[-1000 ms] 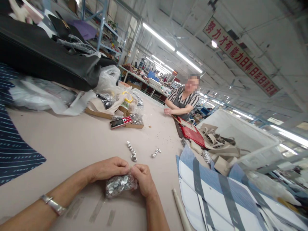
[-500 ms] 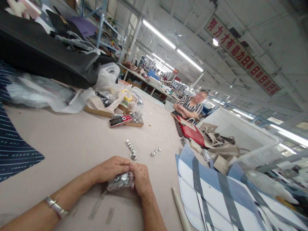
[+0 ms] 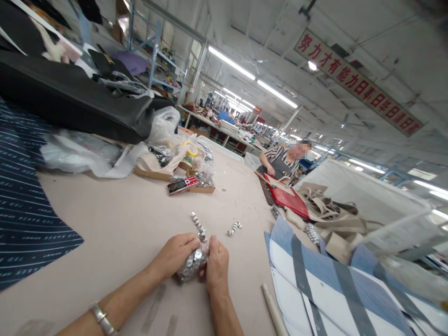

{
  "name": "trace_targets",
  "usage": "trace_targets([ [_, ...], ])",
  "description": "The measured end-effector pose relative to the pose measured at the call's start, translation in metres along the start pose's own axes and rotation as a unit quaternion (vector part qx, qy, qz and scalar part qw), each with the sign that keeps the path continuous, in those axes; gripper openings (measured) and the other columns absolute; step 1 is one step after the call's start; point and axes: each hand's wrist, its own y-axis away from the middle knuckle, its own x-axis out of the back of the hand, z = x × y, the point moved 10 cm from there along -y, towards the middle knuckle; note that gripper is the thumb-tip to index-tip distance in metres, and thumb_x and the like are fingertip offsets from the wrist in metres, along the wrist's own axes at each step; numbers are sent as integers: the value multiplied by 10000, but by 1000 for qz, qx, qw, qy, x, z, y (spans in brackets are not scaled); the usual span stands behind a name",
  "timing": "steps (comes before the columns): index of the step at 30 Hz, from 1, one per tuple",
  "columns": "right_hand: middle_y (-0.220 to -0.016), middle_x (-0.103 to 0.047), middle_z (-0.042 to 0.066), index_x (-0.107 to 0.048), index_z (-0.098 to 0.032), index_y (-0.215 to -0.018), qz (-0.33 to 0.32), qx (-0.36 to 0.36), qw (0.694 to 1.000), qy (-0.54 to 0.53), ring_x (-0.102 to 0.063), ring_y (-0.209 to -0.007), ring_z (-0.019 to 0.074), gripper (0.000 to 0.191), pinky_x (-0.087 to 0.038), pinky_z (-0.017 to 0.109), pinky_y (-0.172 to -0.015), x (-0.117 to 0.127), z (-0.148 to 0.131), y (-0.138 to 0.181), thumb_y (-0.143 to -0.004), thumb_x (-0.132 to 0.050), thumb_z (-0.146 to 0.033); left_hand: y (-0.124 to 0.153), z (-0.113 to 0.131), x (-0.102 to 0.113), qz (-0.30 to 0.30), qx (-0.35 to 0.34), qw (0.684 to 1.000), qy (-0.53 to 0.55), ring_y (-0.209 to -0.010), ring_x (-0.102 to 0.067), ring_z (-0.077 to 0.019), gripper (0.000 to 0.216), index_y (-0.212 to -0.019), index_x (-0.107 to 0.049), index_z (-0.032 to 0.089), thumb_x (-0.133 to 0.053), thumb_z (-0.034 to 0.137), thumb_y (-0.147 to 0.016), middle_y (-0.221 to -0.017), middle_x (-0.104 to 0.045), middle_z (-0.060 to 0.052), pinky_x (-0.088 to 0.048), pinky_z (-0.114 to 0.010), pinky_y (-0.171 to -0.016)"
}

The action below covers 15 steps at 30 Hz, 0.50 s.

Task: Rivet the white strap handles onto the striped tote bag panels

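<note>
Clear bag of metal discs [image 3: 191, 264], one, near six o'clock in view: our left hand [image 3: 178, 254] pinches its upper left edge, our right hand [image 3: 217, 263] clasps its right side. From the bag we list: striped roll [image 3: 198, 226], twelve o'clock; second roll [image 3: 234, 228], two; phone [image 3: 182, 185], twelve, farther; stick [image 3: 274, 309], four.

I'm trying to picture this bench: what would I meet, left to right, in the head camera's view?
Dark striped cloth, left hand, clear bag of shiny pieces, right hand, shorter black-and-white stack, blue-and-white panels.
</note>
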Motion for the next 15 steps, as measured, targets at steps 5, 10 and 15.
trace_targets([
  [5, -412, -522, -46, -704, -156, -840, -32, -11, 999, -30, -441, -316, 120, 703, -352, 233, -323, -1, -3, 1, -758, -557, -839, -4, -7, 8, 39, 9, 999, 14, -626, -538, -198, 398, -651, -551, 221, -566, 614, -713, -606, -609, 10, -411, -304, -613],
  [10, -502, -600, -10, -768, -135, -889, -58, 49, 996, -41, -519, -407, 130, 662, -428, 238, -404, -2, -22, 1, -776, -630, -772, -8, -13, 22, 87, 16, 996, 30, -650, -479, -169, 359, -631, -546, 212, -637, 531, -769, -613, -533, 37, -356, -294, -640],
  [15, -589, -694, 41, -830, -187, -928, -64, 73, 995, 1, -580, -457, 201, 620, -513, 322, -457, 9, -23, 8, -597, -805, -711, -3, -23, 12, 120, 58, 989, 66, -662, -482, -152, 362, -656, -520, 200, -648, 430, -903, -647, -492, 42, -418, -320, -725],
])
